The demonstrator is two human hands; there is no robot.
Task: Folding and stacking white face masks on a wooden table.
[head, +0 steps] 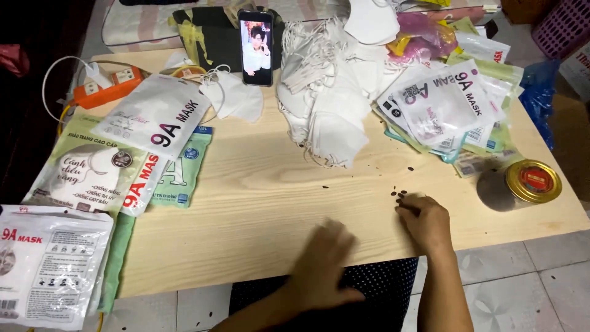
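Note:
My left hand point(322, 264) lies blurred and flat over the front edge of the pale wooden table point(258, 190), fingers spread, holding nothing. My right hand point(424, 221) rests on the table further right, fingertips curled down onto several small dark specks point(398, 194) on the wood; whether it pinches one I cannot tell. A big heap of white face masks point(329, 92) lies at the back middle, beyond both hands.
Printed mask packets are stacked at the left point(92, 166) and at the back right point(448, 104). A phone point(255, 48) stands upright at the back. An orange power strip point(110, 86) sits far left. A gold-lidded tin point(532, 181) lies at the right edge.

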